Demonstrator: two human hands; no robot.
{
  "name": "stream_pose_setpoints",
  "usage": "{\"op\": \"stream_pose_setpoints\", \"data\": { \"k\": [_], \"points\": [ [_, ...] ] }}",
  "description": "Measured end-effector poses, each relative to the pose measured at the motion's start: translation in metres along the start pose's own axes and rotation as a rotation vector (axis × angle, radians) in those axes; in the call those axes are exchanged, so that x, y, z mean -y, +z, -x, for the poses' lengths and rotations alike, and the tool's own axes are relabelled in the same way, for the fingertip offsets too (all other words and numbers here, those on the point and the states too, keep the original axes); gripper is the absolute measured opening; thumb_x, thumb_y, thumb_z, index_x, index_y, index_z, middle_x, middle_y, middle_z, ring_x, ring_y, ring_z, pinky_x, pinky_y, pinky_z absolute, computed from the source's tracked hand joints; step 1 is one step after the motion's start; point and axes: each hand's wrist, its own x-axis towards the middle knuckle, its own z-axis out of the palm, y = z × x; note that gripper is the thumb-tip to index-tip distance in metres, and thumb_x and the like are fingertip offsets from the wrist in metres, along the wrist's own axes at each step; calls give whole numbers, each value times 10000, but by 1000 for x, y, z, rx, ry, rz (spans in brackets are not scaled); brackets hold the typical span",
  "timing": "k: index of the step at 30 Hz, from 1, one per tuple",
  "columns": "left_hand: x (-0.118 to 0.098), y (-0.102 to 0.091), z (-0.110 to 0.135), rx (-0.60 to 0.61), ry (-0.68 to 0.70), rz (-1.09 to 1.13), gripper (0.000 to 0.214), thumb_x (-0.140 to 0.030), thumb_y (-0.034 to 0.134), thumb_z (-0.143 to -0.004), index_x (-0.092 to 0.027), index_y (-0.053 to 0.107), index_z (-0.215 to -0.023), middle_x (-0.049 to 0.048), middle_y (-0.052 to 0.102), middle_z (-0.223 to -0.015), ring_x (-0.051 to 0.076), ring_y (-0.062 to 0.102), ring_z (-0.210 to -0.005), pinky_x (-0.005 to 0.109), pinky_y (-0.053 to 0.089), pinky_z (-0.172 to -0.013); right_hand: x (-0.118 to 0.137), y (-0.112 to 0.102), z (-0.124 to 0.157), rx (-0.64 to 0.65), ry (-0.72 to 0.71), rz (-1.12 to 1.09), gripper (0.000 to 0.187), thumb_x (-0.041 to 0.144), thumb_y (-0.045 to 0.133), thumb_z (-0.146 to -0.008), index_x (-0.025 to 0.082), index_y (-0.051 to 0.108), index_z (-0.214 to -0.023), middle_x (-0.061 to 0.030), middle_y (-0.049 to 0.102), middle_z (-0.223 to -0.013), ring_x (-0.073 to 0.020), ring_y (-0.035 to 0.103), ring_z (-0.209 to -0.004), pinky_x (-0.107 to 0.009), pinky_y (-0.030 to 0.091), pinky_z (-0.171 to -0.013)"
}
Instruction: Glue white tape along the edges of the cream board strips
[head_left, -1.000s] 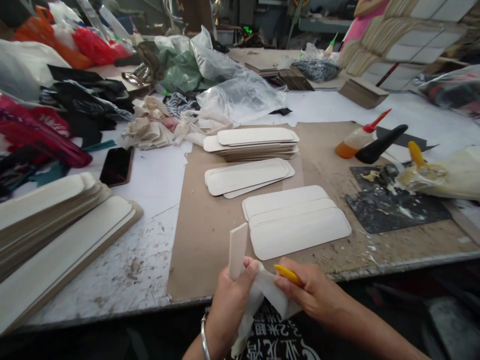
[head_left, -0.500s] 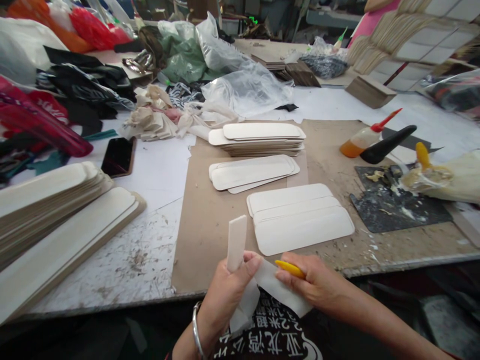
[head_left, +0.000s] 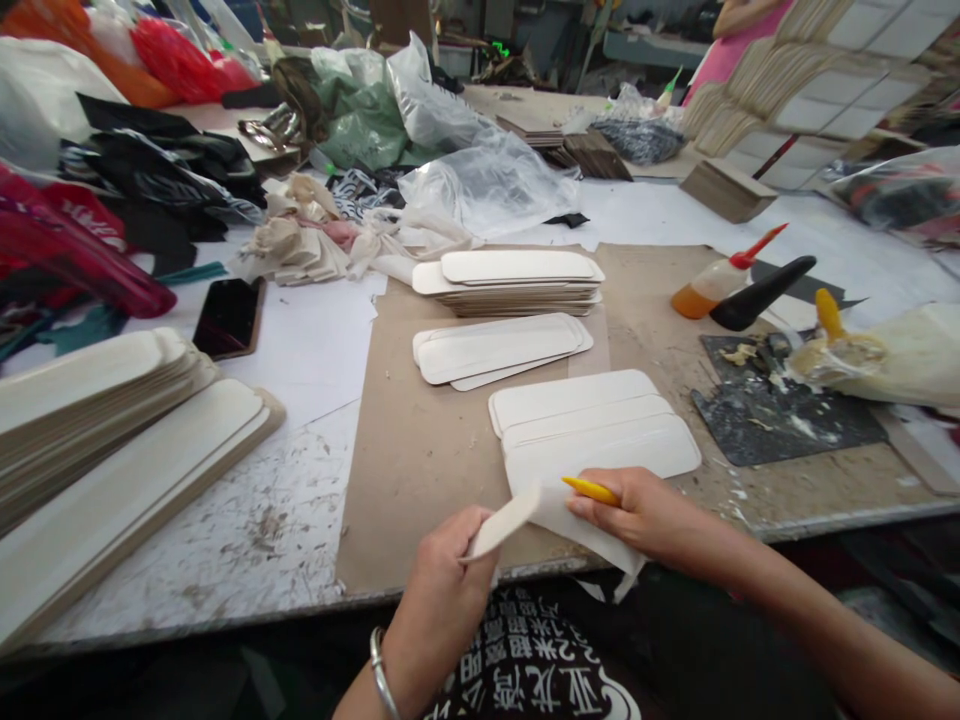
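Note:
My left hand (head_left: 450,570) is closed around a cream-white strip (head_left: 504,527) with a rounded end, tilted up over the table edge. My right hand (head_left: 645,515) grips a yellow pointed tool (head_left: 592,490); its kind is hidden by the fingers. A thin white sheet (head_left: 561,518) runs from beside the strip to under the right hand, its torn-looking end hanging below; the fingers seem to pinch it too. Just beyond the hands lie overlapping white rounded boards (head_left: 600,440) on brown cardboard (head_left: 412,490). Behind them are a small group (head_left: 502,348) and a taller stack (head_left: 521,285) of similar boards.
Long board stacks (head_left: 150,470) fill the left, near a phone (head_left: 229,315). Right: a glue bottle (head_left: 720,285), a black handle-like object (head_left: 763,292), a smeared dark plate (head_left: 787,420) and a yellow-tipped bag (head_left: 892,350). Plastic bags (head_left: 480,180) lie behind. A person in pink stands at the back.
The left hand has tipped the strip from upright toward the right. My right hand has risen slightly, and the thin sheet now stretches over the cardboard instead of dangling by the left hand.

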Motion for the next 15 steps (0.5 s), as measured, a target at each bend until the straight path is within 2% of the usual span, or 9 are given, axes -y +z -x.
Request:
{"op": "stream_pose_setpoints", "data": {
  "k": [3, 9, 15],
  "points": [
    [3, -4, 1, 81, 151, -217, 189, -111, 488, -748, -197, 656, -762, 50, 641, -717, 179, 560, -662, 248, 387, -618, 2, -8, -10, 21, 14, 118, 265, 317, 430, -869, 174, 534, -670, -15, 566, -653, -142, 482, -598, -231, 311, -547],
    [13, 1, -2, 39, 439, -653, 311, -57, 460, -746, -165, 636, -979, 70, 629, -722, 211, 575, -630, 292, 437, -557, 16, -15, -27, 58, 103, 360, 235, 326, 443, -882, 181, 610, -803, -50, 644, -750, -180, 558, -667, -243, 295, -560],
    [15, 2, -9, 26, 554, -824, 362, -34, 503, -734, -168, 587, -1059, 26, 577, -675, 199, 549, -568, 302, 445, -480, 18, -19, -32, 47, 96, 479, 239, 324, 446, -883, 186, 613, -783, -52, 648, -715, -196, 581, -677, -249, 266, -540]
  ]
}}
